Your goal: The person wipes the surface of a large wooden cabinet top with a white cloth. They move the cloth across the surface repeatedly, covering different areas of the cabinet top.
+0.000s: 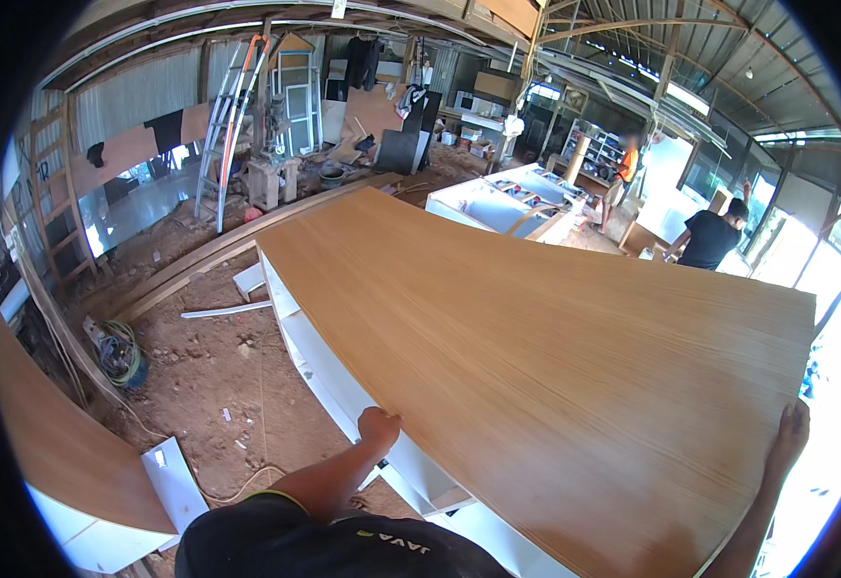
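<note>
A large wood-grain panel (536, 356) stretches out before me over a long white cabinet carcass (319, 371), whose open compartments show beneath the panel's left edge. My left hand (379, 428) is closed on that near left edge, the thumb side toward the top face. At the right end, my right hand (788, 433) holds the panel's other edge, with its fingers partly hidden. The panel's far end reaches toward some long timber beams.
Timber beams (189, 275) lie on the dirt floor (199, 371). A stepladder (231, 135), coiled hose (122, 354) and curved wood-faced piece (64, 424) stand at left. Beyond the panel are another white cabinet (488, 207), a person in black (709, 241) and one in orange (626, 166).
</note>
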`<state>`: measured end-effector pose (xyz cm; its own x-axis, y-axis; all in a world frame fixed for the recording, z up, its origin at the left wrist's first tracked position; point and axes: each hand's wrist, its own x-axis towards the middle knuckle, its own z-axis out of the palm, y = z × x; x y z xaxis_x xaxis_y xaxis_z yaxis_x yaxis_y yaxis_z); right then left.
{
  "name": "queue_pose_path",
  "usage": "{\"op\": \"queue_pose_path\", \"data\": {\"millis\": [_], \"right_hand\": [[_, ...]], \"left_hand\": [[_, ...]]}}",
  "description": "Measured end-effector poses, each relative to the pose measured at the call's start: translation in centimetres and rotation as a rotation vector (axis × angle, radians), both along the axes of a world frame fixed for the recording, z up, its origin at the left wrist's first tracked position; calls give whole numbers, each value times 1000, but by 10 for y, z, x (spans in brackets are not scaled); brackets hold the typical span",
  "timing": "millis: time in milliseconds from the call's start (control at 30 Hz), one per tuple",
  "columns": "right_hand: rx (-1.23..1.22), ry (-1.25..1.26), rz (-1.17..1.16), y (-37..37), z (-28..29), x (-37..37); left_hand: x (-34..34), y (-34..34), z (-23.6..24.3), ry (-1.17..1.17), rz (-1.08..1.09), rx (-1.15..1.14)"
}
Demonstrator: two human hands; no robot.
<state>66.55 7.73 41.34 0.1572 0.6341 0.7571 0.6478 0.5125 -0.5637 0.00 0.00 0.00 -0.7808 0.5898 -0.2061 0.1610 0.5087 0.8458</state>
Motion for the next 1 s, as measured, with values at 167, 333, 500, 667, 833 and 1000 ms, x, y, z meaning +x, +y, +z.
{"op": "queue_pose_path", "data": {"millis": [167, 333, 500, 667, 833, 1000], "right_hand": [[-72, -10, -29, 21, -23, 15], [-280, 57, -413, 37, -119, 124], [-434, 492, -619, -109, -337, 269], [-1745, 620, -1063, -435, -600, 133], [-2077, 724, -523, -623, -686, -164], [-2043, 1191, -234, -528, -708, -226]], "left_hand": [[-4, 3, -6, 86, -36, -46], [-8, 3, -14, 142, -51, 22], [-22, 17, -33, 46, -98, 28], [-37, 30, -32, -156, -62, 158], [-52, 31, -7, -307, -18, -6], [-68, 45, -3, -415, -75, -87]]}}
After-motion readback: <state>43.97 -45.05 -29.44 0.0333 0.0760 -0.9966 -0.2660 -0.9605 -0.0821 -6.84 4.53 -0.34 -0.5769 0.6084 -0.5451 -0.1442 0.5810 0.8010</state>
